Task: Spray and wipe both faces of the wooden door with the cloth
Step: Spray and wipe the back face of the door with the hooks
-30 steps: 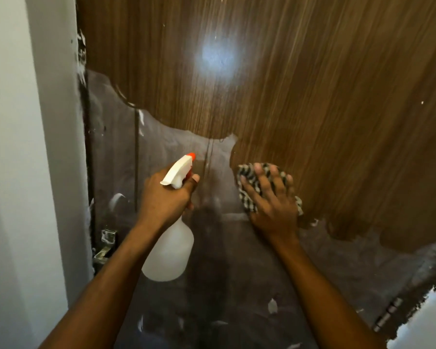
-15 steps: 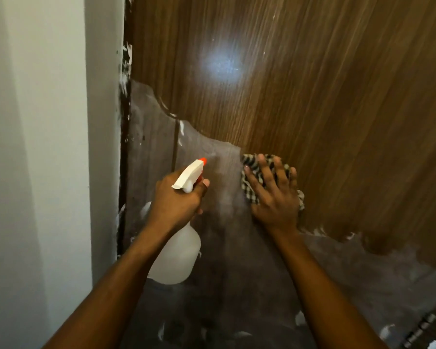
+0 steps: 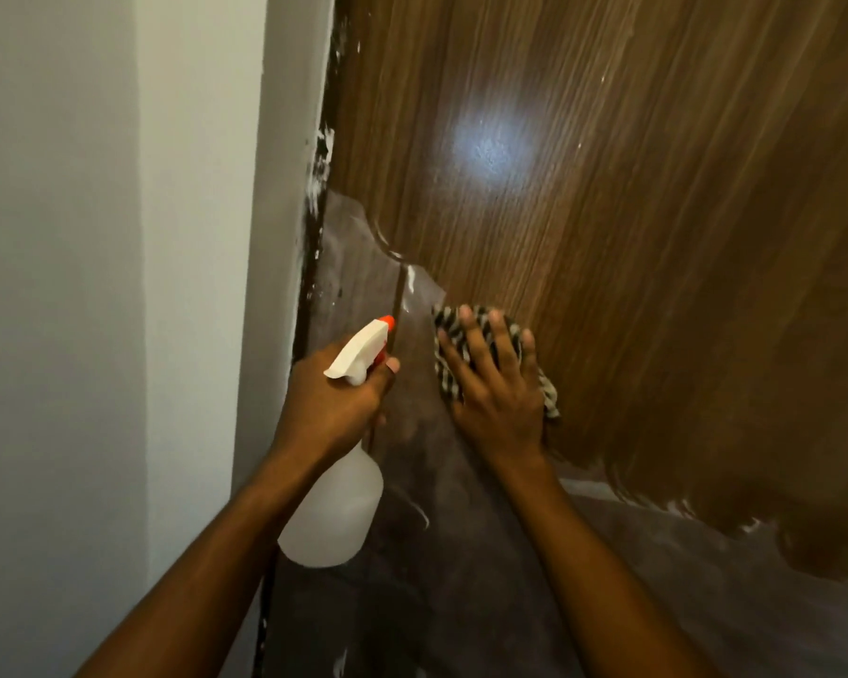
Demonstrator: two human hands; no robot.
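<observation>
The wooden door [image 3: 632, 237] fills the right of the view, brown and glossy above, with a dull grey film [image 3: 485, 555] across its lower part. My left hand [image 3: 331, 408] grips the neck of a white spray bottle [image 3: 336, 511] with an orange nozzle, pointed at the door. My right hand [image 3: 498, 393] presses a black-and-white checked cloth [image 3: 449, 352] flat against the door with fingers spread, at the edge of the grey film. Most of the cloth is hidden under the hand.
A white wall [image 3: 94, 286] and the white door frame [image 3: 285, 188] stand close on the left. White paint flecks mark the dark door edge [image 3: 321, 178]. A bright light reflection [image 3: 493, 144] shines on the wood above the cloth.
The view has swung left, so more wall shows and the door sits further right. My right hand with the cloth has slid slightly up the door; my left hand keeps the bottle beside it.
</observation>
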